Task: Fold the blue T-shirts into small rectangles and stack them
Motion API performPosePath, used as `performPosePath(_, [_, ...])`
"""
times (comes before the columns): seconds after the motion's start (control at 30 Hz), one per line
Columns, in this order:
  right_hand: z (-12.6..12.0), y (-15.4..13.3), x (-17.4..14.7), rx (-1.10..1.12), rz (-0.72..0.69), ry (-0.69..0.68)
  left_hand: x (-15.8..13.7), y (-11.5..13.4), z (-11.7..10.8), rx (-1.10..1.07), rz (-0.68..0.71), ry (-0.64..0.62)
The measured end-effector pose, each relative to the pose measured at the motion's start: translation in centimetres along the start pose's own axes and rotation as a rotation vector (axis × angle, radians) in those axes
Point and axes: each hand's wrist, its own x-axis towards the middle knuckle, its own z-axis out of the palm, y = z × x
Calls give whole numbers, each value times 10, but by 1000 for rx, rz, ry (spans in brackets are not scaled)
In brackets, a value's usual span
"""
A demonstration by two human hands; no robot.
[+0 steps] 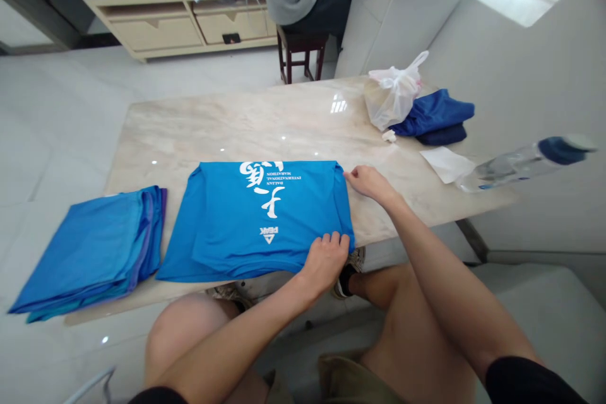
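One blue marathon T-shirt (255,218) is lying on the bench (213,126); the left hand (326,259) and right hand (372,183) are gripping its edge.

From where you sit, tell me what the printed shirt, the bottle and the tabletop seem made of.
Printed shirt: thin, mostly matte fabric, possibly synthetic; it lies in soft folds.
Bottle: clear and glossy, plastic or glass; it is see-through.
Tabletop: polished stone or a stone-look surface; cloudy veining, mirrored light spots.
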Motion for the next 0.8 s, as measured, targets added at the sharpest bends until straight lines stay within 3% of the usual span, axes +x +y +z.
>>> performPosePath(0.1, [8,-3,7,68,62,25,-1,0,-9,-159,-38,12])
performPosePath(0.2, [16,-4,12,92,124,91,-5,0,-17,-359,-74,103])
performPosePath(0.4, [24,-4,23,104,69,47,-20,-8,-17,-799,-111,311])
performPosePath(0.57, [14,-22,18,532,-1,178,-46,-21,-22,-1096,-215,423])
performPosePath(0.67, [7,-46,8,812,-139,248,-68,-33,-30,-1166,-252,524])
performPosePath(0.8, [8,-84,-1,1020,-279,226,-92,-55,-36,-1314,-284,606])
